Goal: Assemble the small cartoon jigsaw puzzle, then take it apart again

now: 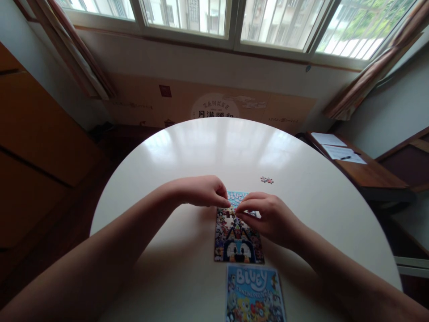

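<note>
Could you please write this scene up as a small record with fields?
left hand: over the puzzle's upper left, fingers curled
right hand: over its upper right, fingertips close together; whether they grip a piece is unclear
puzzle: partly assembled, gaps in upper half
loose pieces: beyond the puzzle, to the right
Bluey picture: on the near side
table: white, rounded

- My bare left forearm (114, 237) slants up from the lower left, bending at the wrist (174, 190).
- My left hand (204, 190) points rightward, back up, fingers curled under, thumb reaching toward my other hand; its grip is unclear.
- My bare right forearm (342, 268) slants up from the lower right.
- My right hand (273, 217) points leftward, fingers bent, index and thumb tips drawn close together.
- My two hands are near each other, fingertips just apart.
</note>
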`<state>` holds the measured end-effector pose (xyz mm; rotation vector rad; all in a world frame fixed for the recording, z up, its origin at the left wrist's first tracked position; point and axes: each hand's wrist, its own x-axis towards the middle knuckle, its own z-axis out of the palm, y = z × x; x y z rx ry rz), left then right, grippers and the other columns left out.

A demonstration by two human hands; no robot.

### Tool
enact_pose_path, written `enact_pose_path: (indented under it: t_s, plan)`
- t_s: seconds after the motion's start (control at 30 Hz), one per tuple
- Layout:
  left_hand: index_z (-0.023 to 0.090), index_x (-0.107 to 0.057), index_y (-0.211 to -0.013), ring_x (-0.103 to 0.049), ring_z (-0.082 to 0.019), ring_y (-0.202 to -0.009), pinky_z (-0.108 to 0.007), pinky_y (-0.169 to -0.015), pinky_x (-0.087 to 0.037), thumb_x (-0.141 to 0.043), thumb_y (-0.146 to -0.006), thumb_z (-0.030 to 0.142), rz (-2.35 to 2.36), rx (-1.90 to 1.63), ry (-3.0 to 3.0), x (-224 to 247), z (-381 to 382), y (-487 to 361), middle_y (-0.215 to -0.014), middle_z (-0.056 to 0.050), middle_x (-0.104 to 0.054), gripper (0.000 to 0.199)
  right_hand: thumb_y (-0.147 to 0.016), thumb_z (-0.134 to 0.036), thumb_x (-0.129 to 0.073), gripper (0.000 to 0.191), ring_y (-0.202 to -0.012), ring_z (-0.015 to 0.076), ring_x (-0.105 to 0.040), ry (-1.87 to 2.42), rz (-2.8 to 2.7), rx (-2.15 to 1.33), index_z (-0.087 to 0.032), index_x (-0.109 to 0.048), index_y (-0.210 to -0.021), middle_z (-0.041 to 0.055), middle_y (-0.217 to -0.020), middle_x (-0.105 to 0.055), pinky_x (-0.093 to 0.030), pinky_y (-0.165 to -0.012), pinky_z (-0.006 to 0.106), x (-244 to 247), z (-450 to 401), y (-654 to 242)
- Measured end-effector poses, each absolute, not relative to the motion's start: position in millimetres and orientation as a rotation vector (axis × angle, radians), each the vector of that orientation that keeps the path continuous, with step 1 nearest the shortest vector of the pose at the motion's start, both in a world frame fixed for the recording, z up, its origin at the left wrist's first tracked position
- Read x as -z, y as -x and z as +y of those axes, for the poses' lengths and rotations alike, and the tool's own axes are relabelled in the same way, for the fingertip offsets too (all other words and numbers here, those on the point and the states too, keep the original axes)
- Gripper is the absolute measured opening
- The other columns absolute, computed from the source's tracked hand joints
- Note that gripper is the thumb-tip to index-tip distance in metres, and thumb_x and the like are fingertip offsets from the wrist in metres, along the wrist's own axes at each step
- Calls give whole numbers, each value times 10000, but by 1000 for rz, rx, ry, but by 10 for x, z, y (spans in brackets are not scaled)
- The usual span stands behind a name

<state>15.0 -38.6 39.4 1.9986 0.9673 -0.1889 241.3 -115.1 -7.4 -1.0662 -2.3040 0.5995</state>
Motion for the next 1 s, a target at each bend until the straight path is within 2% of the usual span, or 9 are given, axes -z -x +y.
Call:
enact_pose_path:
  t_s: [0.1,0.3,0.43,0.8,1.0]
  plan:
    - [191,-704,-838,-600,-181,-724,-274,-593,-408,-618,-812,439,1083,181,-2127,-436,-391,-113,-815,-42,-709,264,-918,-298,-607,160,-792,107,-595,1129,-2329,-586,-225,-748,-921,15,-916,-680,-451,-709,232,85,-1155,-2391]
    - [199,-683,-781,-573,-174,-661,-286,-573,-380,-627,-785,383,1105,206,-2269,-397,-440,-167,-782,-42,-700,193,-878,-262,-642,121,-772,106,-590,1230,-2363,-607,-243,-758,-906,6,-875,-674,-428,-688,227,89,-1135,-2377]
    - [202,-683,-774,-566,-177,-649,-290,-567,-378,-628,-779,409,1118,224,-2266,-355,-463,-210,-774,-47,-701,215,-864,-252,-660,109,-790,108,-600,1252,-2375,-614,-255,-763,-900,0,-866,-676,-433,-697,226,85,-1127,-2373]
    - [195,-676,-756,-538,-153,-607,-265,-526,-342,-674,-752,473,1114,235,-2292,-371,-477,-224,-748,-46,-693,278,-877,-271,-640,150,-781,110,-597,1222,-2342,-662,-259,-772,-948,18,-889,-678,-447,-698,224,101,-1120,-2405]
    - [192,-685,-740,-525,-149,-592,-264,-532,-339,-692,-726,442,1141,222,-2305,-362,-493,-238,-708,-37,-673,250,-875,-231,-609,200,-762,100,-593,1175,-2424,-671,-282,-776,-972,13,-889,-672,-430,-670,209,39,-1146,-2404]
